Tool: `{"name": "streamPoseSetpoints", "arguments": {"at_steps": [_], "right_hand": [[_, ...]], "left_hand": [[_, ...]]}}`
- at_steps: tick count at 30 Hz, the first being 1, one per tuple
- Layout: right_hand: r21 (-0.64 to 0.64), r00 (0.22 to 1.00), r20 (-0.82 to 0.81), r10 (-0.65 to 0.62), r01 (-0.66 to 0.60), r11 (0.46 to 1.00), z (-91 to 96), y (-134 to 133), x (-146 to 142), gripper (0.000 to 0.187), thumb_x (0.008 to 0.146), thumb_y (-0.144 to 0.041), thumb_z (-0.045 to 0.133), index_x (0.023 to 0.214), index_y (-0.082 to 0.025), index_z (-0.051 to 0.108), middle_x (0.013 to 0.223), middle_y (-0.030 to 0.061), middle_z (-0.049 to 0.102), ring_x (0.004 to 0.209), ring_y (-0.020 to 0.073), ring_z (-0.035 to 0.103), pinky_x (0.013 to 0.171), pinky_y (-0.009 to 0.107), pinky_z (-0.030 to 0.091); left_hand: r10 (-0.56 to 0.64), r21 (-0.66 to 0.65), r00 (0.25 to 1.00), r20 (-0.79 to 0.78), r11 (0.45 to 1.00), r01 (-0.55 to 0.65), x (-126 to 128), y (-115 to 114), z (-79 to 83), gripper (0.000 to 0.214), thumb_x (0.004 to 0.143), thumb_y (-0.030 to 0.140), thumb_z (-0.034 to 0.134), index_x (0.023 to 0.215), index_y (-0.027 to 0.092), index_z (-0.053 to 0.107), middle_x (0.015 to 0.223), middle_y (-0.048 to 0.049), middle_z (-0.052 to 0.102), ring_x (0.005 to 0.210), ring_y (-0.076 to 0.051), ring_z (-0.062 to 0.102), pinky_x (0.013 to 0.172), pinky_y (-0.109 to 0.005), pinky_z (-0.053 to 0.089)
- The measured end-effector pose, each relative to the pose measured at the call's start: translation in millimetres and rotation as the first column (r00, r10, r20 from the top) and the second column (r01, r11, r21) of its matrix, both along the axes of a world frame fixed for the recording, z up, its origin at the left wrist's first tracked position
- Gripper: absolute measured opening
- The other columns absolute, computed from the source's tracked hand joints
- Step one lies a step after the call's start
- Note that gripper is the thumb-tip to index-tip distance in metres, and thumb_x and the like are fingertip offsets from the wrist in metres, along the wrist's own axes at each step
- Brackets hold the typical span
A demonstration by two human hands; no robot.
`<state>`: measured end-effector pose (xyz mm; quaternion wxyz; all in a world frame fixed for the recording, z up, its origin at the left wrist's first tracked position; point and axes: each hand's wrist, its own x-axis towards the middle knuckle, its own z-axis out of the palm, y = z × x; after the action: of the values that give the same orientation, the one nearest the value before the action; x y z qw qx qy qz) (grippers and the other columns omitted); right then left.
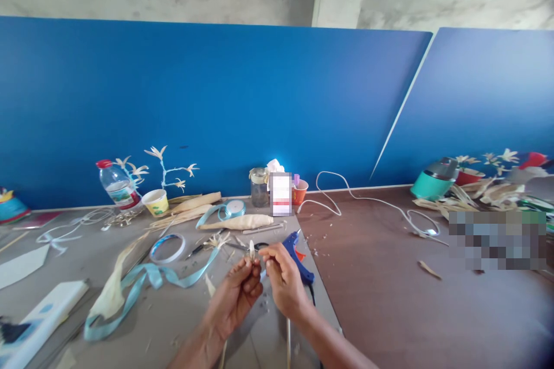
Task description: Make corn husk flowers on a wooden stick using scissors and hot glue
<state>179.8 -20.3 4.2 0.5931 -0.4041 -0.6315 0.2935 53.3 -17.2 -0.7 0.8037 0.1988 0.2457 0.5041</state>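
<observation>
Small pale piece (pixel 251 249) sits upright in L hand (pixel 243 287), low centre over the bench (pixel 389 311); L grip closed on its lower end, thumb vs. fingers, tip poking up. R hand (pixel 283 282) is just beside, fingers bent, tips nr the piece; can't tell if R grip is open or holding smth. Containers: yellow paper cup (pixel 156 204), back L, w/ a blue-wrapped flower stem (pixel 163 176) standing in it; red-capped bottle (pixel 119 187) next to it, tilted in view, looks part-filled w/ clear liquid; glass jar (pixel 259 193) at back centre, contents unclear; orange-red cup (pixel 300 192) nr it, purple-topped item (pixel 296 179) in or behind, can't tell which. Other stuff: blue glue gun (pixel 298 256) right by R hand, partly hidden behind it; light-blue ribbon (pixel 151 275) loops across L side, tape ring (pixel 168 249) nr it; ribbon spool (pixel 235 209) further back, w/ dried husk (pixel 242 222) in front, btwn spool & hands; white cable (pixel 367 198) trails off R; blue partition (pixel 242 98) closes off the back.
</observation>
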Motion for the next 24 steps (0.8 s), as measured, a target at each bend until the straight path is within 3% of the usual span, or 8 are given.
{"name": "streamPoseSetpoints", "arguments": {"at_steps": [5, 10, 19, 24], "right_hand": [[-0.004, 0.998, 0.064, -0.023, 0.023, 1.0, 2.0, -3.2, 0.2, 0.016, 0.083, -0.016, 0.046, 0.09, -0.021, 0.06, 0.079, 0.0029, 0.056, 0.072, 0.0148, 0.053, 0.067, 0.026, 0.043], [0.086, 0.994, 0.105, 0.018, -0.027, 0.996, 5.0, -6.2, 0.7, 0.02, 0.084, -0.015, 0.045, 0.094, -0.021, 0.06, 0.085, 0.0056, 0.058, 0.077, 0.0169, 0.055, 0.07, 0.029, 0.045], [0.089, 0.988, 0.154, 0.018, -0.032, 0.995, 4.4, -3.8, -1.4, 0.027, 0.084, -0.015, 0.045, 0.105, -0.022, 0.061, 0.089, 0.0069, 0.059, 0.079, 0.0165, 0.056, 0.07, 0.028, 0.047], [0.12, 0.962, 0.258, -0.087, 0.057, 0.991, 5.5, -2.0, -3.2, 0.019, 0.082, -0.015, 0.049, 0.086, -0.023, 0.066, 0.078, 0.0048, 0.058, 0.073, 0.017, 0.053, 0.068, 0.029, 0.043]], "left_hand": [[-0.002, -0.038, 1.0, 0.007, 0.999, 0.003, 2.2, -0.6, -1.0, 0.006, 0.073, 0.012, 0.066, 0.07, 0.01, 0.061, 0.062, 0.0006, 0.055, 0.042, 0.0, 0.034, 0.044, -0.014, 0.034], [0.008, -0.075, 1.0, -0.005, 0.997, -0.008, 2.0, -0.5, -0.2, 0.009, 0.071, 0.01, 0.067, 0.069, 0.01, 0.058, 0.058, 0.0026, 0.052, 0.042, 0.0, 0.036, 0.044, -0.013, 0.036], [0.006, 0.004, 0.996, -0.086, 1.0, -0.005, 5.9, -0.4, -4.0, 0.013, 0.068, 0.018, 0.072, 0.067, 0.011, 0.06, 0.051, 0.0062, 0.046, 0.04, 0.0, 0.034, 0.042, -0.012, 0.033], [0.03, 0.05, 0.978, -0.207, 0.999, -0.02, 9.9, -4.2, 1.5, 0.016, 0.065, 0.024, 0.074, 0.071, 0.013, 0.065, 0.055, 0.0034, 0.051, 0.046, -0.004, 0.043, 0.048, -0.016, 0.038]]}}
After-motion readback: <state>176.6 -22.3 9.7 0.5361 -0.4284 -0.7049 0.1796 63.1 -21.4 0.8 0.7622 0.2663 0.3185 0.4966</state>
